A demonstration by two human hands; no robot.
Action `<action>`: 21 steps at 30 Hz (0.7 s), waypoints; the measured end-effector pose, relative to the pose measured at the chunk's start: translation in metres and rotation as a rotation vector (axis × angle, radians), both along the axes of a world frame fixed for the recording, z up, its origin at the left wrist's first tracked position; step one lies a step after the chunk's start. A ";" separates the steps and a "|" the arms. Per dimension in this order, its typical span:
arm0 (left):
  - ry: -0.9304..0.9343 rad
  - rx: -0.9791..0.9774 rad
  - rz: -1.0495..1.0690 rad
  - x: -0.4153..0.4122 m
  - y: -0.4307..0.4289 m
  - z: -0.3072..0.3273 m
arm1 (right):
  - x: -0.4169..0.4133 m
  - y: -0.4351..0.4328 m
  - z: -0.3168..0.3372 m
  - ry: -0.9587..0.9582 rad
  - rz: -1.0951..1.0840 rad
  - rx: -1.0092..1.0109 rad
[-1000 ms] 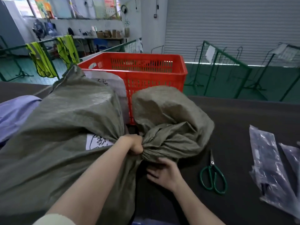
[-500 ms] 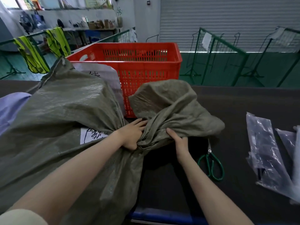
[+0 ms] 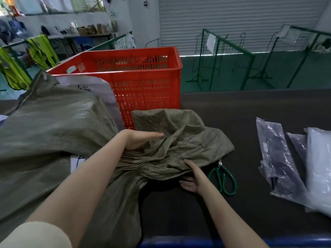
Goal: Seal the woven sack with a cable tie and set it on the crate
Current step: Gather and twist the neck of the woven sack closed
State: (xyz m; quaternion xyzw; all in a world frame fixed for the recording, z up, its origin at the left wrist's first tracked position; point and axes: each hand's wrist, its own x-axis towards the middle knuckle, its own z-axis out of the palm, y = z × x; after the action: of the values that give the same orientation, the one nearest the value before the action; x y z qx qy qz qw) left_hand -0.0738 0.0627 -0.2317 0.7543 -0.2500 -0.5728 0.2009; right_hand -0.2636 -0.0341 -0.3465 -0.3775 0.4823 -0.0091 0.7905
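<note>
One sack (image 3: 53, 133), two hands (image 3: 139, 140), one crate (image 3: 143, 81)

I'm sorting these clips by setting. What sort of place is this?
Probably a warehouse or packing area. A big roller shutter door fills the back wall, hi-vis vests hang on green railings, and a red plastic crate and woven sack sit on a dark worktable.

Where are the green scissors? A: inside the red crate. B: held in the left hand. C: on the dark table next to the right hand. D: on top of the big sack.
C: the green scissors lie flat on the dark table, just beside the right hand, partly tucked under the edge of the sack.
</note>
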 end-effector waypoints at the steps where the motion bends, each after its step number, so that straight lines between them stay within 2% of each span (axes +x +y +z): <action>1: -0.117 -0.010 0.074 0.001 -0.009 -0.004 | -0.002 -0.002 -0.001 -0.053 -0.083 0.077; 3: -0.340 -0.009 0.176 0.000 -0.026 -0.016 | -0.004 -0.006 -0.005 -0.085 -0.205 0.084; 4: -0.368 0.010 0.155 -0.001 -0.034 -0.024 | -0.004 -0.011 -0.007 -0.076 -0.254 0.044; 6: -0.320 0.016 0.121 -0.006 -0.045 -0.036 | -0.006 -0.016 -0.004 -0.068 -0.304 -0.019; 10: -0.175 -0.059 0.239 -0.003 -0.071 -0.052 | -0.007 -0.035 0.006 -0.095 -0.287 -0.066; 13: -0.055 -0.228 0.406 -0.004 -0.088 -0.052 | -0.006 -0.044 0.015 -0.121 -0.203 -0.137; 14: -0.044 -0.278 0.401 -0.008 -0.094 -0.046 | -0.004 -0.045 0.017 -0.125 -0.163 -0.189; 16: 0.018 -0.349 0.296 -0.018 -0.110 -0.033 | -0.005 -0.046 0.021 -0.144 -0.136 -0.354; 18: 0.049 -0.391 0.190 -0.031 -0.127 -0.015 | -0.008 -0.044 0.023 -0.165 -0.168 -0.649; 21: -0.078 -0.427 0.101 -0.044 -0.150 -0.010 | -0.012 -0.043 0.018 0.011 -0.126 -1.090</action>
State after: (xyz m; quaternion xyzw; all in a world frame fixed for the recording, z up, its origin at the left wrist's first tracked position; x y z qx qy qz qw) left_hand -0.1176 -0.0872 -0.2414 0.7278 -0.3354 -0.4662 0.3747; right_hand -0.2756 -0.0772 -0.3288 -0.7027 0.4337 -0.3029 0.4758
